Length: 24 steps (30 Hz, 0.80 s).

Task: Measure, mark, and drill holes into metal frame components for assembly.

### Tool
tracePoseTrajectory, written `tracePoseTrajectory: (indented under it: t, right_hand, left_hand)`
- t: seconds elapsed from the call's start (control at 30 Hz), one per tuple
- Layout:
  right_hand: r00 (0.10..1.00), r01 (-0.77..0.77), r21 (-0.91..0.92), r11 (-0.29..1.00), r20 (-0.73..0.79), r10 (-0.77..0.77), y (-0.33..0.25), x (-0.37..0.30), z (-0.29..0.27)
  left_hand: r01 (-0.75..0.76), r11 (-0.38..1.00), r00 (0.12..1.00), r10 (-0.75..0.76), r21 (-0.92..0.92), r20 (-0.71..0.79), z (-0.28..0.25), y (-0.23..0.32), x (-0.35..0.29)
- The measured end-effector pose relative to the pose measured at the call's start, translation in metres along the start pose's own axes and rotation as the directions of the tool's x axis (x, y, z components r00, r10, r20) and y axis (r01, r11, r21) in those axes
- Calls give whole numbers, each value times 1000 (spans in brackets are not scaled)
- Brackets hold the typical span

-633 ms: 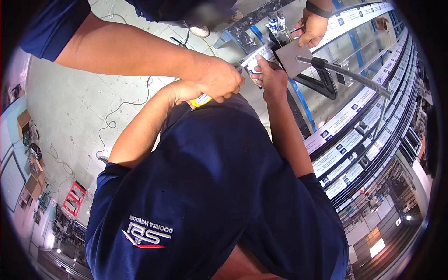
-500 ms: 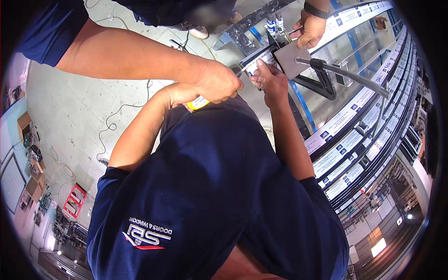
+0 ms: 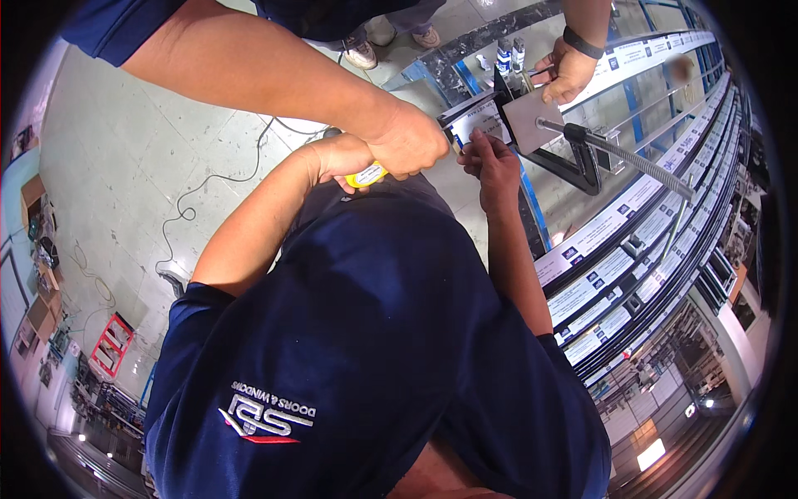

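Navy shirt (image 3: pixel 349 283): the wearer's torso, filling the lower middle; emblem upside down at the left breast.
Left hand (image 3: pixel 342 158): fingers curled round a yellow object (image 3: pixel 366 175) with a white label, above the wearer's lap; partly covered from above.
Co-worker's bare-wristed hand (image 3: pixel 414 143): bunched against the wearer's left hand; its contents hidden.
Right hand (image 3: pixel 496 166): well apart from the left, fingers bent, fingertips at the profile's lower edge; whether it grips or merely touches cannot be told.
White-filmed profile (image 3: pixel 492 121): between the right hand's fingertips and the plate.
Grey plate (image 3: pixel 524 123): tilted, beside the profile.
Black clamp (image 3: pixel 573 173): angular frame right of the plate; its threaded screw (image 3: pixel 640 158) meets the plate's face and slants toward the lower right.
Co-worker's banded hand (image 3: pixel 569 75): at the plate's upper edge, black wristband (image 3: pixel 583 43) above.
Long bars (image 3: pixel 600 284): side by side at the right, bearing white film.
Floor (image 3: pixel 125 166): pale tiles, with a looping dark cable (image 3: pixel 188 213) and, farther left, a red-rimmed tray (image 3: pixel 124 353).
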State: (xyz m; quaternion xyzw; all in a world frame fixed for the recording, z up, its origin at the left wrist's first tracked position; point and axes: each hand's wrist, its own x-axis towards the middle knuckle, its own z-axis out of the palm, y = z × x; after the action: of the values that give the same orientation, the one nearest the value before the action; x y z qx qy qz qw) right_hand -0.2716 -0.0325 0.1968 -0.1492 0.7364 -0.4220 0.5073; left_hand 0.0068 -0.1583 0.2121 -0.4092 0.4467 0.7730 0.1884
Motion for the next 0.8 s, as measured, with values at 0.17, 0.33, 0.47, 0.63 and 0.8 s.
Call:
tracePoseTrajectory:
  t: [0.17,0.33,0.47,0.63,0.8]
  right_hand:
    - [1000,-13,-1,1000,9,13,-3,1,2]
    - [999,-26,-21,999,33,26,-4,5,5]
    - [1000,-10,-17,1000,20,10,-12,5,16]
    - [999,-47,-9,999,0,47,-22,7,20]
    - [998,-59,-16,998,2,59,-21,11,18]
  left_hand:
    - [-7,998,1000,9,69,-27,-4,8,-7]
    - [-36,995,998,40,91,-41,-10,15,-9]
    - [-48,995,996,54,92,-69,-9,21,-15]
    - [-25,994,997,33,104,-70,-8,25,-17]
    - [-8,993,998,15,115,-59,-8,22,-13]
